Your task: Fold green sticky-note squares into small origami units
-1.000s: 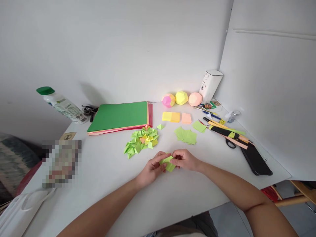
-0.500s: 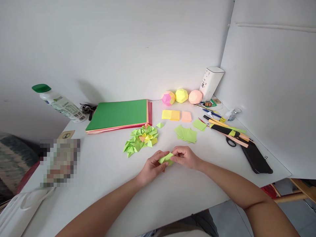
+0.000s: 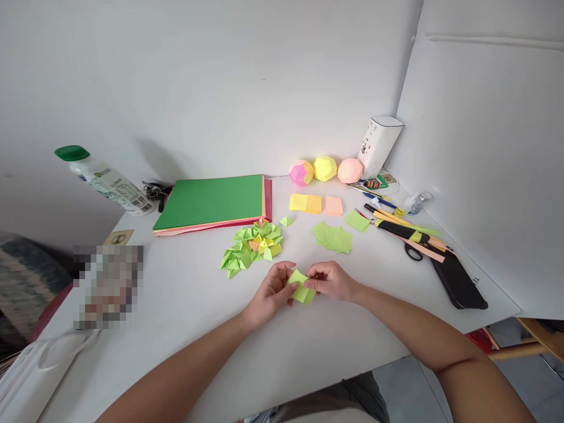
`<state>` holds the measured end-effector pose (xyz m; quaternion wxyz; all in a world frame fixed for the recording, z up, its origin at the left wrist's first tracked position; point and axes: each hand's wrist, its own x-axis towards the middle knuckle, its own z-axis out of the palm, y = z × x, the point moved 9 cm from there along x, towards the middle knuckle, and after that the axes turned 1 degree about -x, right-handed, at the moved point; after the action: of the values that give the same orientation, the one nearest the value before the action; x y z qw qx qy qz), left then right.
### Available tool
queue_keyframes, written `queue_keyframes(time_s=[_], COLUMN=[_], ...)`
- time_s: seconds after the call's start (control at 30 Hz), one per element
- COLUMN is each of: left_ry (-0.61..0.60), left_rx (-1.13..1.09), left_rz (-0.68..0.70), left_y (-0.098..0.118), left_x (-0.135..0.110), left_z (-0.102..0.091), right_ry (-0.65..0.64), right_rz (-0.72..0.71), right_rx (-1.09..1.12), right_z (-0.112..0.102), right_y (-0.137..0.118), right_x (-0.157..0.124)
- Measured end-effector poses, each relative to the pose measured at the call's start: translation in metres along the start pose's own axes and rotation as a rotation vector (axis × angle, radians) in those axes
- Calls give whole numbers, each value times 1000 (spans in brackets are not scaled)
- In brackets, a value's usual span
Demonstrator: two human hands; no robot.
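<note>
A small green square of paper [image 3: 302, 292] with creases across it is held between both hands above the table. My left hand [image 3: 274, 290] pinches its left side, thumb on top. At its upper right edge, my right hand [image 3: 331, 281] grips it between thumb and fingers. Just beyond lie several loose green paper squares [image 3: 333, 238], flat and overlapping. To the left of them is a heap of folded paper pieces [image 3: 252, 247], mostly green with some yellow and orange. One single folded green piece [image 3: 286, 221] lies apart from the heap.
Stacked coloured sheets [image 3: 211, 202] lie at the back left, near a bottle [image 3: 110, 182]. Yellow-orange pads [image 3: 305, 203] and a pink pad [image 3: 333, 206] sit before three paper balls [image 3: 325, 169]. On the right are scissors [image 3: 413, 252], a black phone-like object [image 3: 460, 282] and a white box [image 3: 379, 145].
The green paper, folded over before, now lies more opened out, its lower part hanging toward me. My left fingers have lifted off its top edge; the right hand has barely moved.
</note>
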<state>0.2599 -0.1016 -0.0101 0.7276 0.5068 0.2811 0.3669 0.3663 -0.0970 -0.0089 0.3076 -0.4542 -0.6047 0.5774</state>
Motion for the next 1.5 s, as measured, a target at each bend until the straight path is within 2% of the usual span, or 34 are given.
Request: queue_keyframes(time_s=[0.2,0.5,0.73,0.9,1.5], left_ry=[-22,-69,-4,58,50], left_rx=[34,74,121,202,270], left_rz=[-71,15,26,27,-36], left_y=[-4,1,-2,-2,-7], left_x=[-1,1,0,-1,-3], left_z=[3,1,-3,-4,-3], right_ry=[-29,32,102,121,92], right_rz=[-5,-39,-98,-87,-31], right_rx=[3,29,-13,-8,164], right_z=[2,-6,-9,-11,-7], right_y=[1,-4,-16,-14,-10], right_x=[1,1,-2,-3,-1])
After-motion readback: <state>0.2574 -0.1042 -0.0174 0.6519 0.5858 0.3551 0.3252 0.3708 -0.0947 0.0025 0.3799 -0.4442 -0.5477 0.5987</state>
